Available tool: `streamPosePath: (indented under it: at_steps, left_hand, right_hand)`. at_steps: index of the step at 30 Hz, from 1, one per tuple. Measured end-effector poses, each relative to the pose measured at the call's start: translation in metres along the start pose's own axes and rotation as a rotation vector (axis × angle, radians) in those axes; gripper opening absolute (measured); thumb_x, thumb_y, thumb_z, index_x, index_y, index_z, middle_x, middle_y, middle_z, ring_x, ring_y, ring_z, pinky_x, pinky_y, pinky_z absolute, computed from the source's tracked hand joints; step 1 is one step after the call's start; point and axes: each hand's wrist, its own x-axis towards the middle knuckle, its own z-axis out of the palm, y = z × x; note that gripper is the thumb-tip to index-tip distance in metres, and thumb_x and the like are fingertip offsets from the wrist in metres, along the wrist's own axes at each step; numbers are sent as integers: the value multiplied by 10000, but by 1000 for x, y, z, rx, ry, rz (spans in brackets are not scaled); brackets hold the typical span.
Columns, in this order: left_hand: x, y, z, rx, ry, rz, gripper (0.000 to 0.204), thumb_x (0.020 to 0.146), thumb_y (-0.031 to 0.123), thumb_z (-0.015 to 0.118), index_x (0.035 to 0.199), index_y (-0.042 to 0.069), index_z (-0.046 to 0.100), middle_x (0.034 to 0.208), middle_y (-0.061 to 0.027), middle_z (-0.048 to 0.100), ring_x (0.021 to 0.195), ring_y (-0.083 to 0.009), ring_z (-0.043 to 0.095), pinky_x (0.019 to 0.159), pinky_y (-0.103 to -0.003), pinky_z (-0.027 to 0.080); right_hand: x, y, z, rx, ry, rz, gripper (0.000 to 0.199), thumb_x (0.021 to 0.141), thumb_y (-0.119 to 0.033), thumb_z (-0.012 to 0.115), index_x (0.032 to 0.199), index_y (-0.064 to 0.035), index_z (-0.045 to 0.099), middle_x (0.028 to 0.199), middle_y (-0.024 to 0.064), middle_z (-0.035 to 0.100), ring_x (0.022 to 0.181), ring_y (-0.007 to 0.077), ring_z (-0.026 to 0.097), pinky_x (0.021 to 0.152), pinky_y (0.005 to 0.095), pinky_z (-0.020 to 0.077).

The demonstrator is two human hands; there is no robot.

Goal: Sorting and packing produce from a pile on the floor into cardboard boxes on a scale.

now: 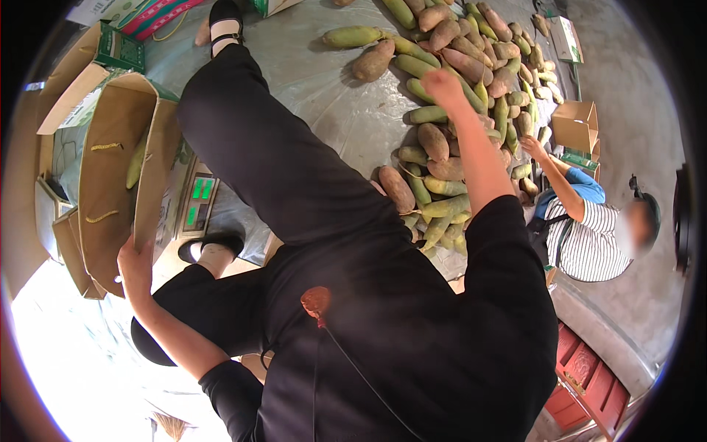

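Observation:
My left hand [135,267] grips the near edge of an open cardboard box [103,206] at the left, fingers partly hidden behind its flap. Inside the box lies a long green radish [136,163]. My right hand [445,87] is closed over a heap of long green radishes [434,116] and thick brownish-pink roots [374,60]. Its fingers are blurred and curled under, so I cannot make out what they hold. Beside the box is a scale display [199,199] with green lit digits.
A co-worker in a striped top [589,239] reaches into the heap from the right. Small cardboard boxes [574,124] stand behind the heap. More cartons [118,48] stand at the upper left. Plastic sheeting [317,96] covers the floor. A red wooden piece [589,376] is at lower right.

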Motion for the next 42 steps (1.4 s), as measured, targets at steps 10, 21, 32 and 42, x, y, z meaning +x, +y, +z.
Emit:
streamPosePath:
  at_steps: [10, 21, 32, 42]
  left_hand:
    - [-4, -6, -4, -57, -11, -162, 366, 767, 112, 638, 1114, -2, 617, 949, -153, 678, 859, -224, 635, 810, -333, 469]
    - [-5, -19, -4, -120, -4, -131, 395, 769, 71, 647, 1154, -4, 597, 997, -138, 669, 902, -209, 623, 823, -319, 465]
    - [-6, -26, 3, -169, 46, -94, 426, 739, 84, 654, 1150, -14, 602, 935, -118, 667, 823, -162, 612, 753, -291, 481]
    - [-9, -16, 1, -128, 50, -137, 435, 722, 119, 678, 1128, -22, 615, 863, -96, 665, 748, -136, 592, 688, -271, 478]
  right_hand:
    - [-93, 189, 30, -415, 53, 485, 336, 738, -304, 658, 1002, -98, 682, 1020, 143, 671, 996, 314, 621, 878, 382, 481]
    - [-134, 146, 13, -887, -334, 378, 475, 815, -97, 558, 1272, -210, 497, 1330, 36, 470, 1248, 228, 426, 961, 448, 412]
    - [-142, 166, 34, -1141, -330, 286, 364, 864, -158, 548, 1221, -202, 489, 1233, 26, 499, 1211, 214, 432, 951, 443, 378]
    - [-143, 149, 33, -1167, -398, 238, 335, 834, -156, 592, 1161, -186, 522, 1213, 21, 514, 1176, 226, 464, 932, 446, 389]
